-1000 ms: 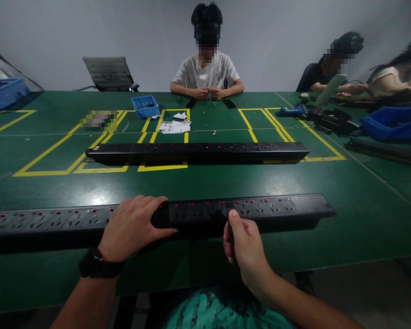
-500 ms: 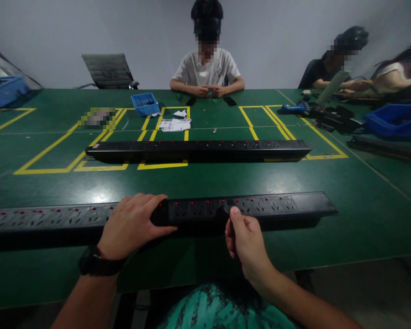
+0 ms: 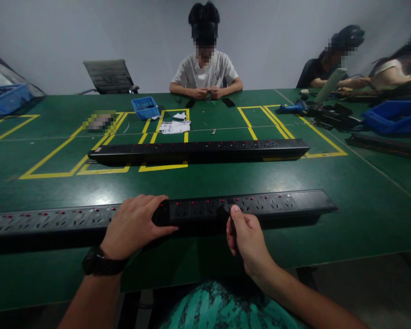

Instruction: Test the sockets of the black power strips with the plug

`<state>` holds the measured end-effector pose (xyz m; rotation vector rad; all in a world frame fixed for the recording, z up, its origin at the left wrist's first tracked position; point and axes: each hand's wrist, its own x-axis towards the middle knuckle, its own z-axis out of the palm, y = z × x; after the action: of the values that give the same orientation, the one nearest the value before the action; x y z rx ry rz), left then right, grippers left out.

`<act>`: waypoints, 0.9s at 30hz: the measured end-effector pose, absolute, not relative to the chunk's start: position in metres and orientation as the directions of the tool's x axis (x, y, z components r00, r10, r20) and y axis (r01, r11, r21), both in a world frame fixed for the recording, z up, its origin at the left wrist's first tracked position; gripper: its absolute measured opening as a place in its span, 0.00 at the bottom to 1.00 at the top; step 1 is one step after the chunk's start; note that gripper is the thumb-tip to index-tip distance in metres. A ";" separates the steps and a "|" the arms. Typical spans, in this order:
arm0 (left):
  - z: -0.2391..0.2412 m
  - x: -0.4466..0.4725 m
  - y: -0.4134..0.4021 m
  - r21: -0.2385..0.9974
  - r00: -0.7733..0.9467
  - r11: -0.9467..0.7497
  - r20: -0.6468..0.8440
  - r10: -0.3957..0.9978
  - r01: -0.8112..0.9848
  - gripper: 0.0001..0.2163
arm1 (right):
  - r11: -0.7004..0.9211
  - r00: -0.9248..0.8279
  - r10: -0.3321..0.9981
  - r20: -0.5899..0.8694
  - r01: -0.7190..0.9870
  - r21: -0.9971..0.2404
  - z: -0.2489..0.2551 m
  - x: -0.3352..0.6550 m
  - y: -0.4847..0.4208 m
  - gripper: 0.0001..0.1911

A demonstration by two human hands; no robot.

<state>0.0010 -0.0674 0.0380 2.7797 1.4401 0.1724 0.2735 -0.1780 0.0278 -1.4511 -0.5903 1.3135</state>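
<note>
A long black power strip (image 3: 304, 201) with a row of sockets and red indicators lies along the near side of the table. My left hand (image 3: 137, 224), with a dark watch at its wrist, is clamped across the strip's middle, fingers over the top and thumb at the near side. Closed in a fist just right of it, my right hand (image 3: 248, 235) grips a black plug (image 3: 225, 208) that meets the socket face. My fingers cover most of the plug, and its prongs are hidden.
A second black power strip (image 3: 198, 151) lies farther back, parallel. Beyond it are a small blue bin (image 3: 145, 108) and crumpled white paper (image 3: 174, 126). A larger blue bin (image 3: 393, 116) stands right. A person (image 3: 205, 75) sits opposite; others sit at the far right.
The view has shifted slightly. Both hands keep their places on the strip and the plug; the plug's head looks tilted a little to the left.
</note>
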 end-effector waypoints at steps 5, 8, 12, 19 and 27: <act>0.038 0.001 -0.068 0.031 0.573 -0.578 0.092 0.814 0.815 0.31 | -0.322 0.276 0.880 -0.385 -0.248 -0.914 0.024 0.274 -0.178 0.34; 0.037 0.000 -0.067 0.032 0.581 -0.586 0.094 0.808 0.810 0.32 | -0.311 0.276 0.889 -0.366 -0.224 -0.924 0.020 0.275 -0.178 0.34; 0.036 -0.001 -0.066 0.042 0.580 -0.586 0.096 0.809 0.809 0.32 | -0.279 0.264 0.906 -0.331 -0.215 -0.936 0.012 0.275 -0.178 0.35; 0.036 0.001 -0.067 0.042 0.574 -0.581 0.113 0.811 0.813 0.31 | -0.176 0.233 0.941 -0.247 -0.287 -0.942 0.037 0.277 -0.182 0.34; 0.041 0.002 -0.066 0.026 0.592 -0.596 0.092 0.801 0.802 0.30 | 0.042 0.366 0.928 -0.064 -0.275 -0.960 0.100 0.313 -0.182 0.31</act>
<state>0.0023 -0.0664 0.0410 2.8190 1.4196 0.1477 0.3126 -0.1823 0.1001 -1.1666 -0.7234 1.0562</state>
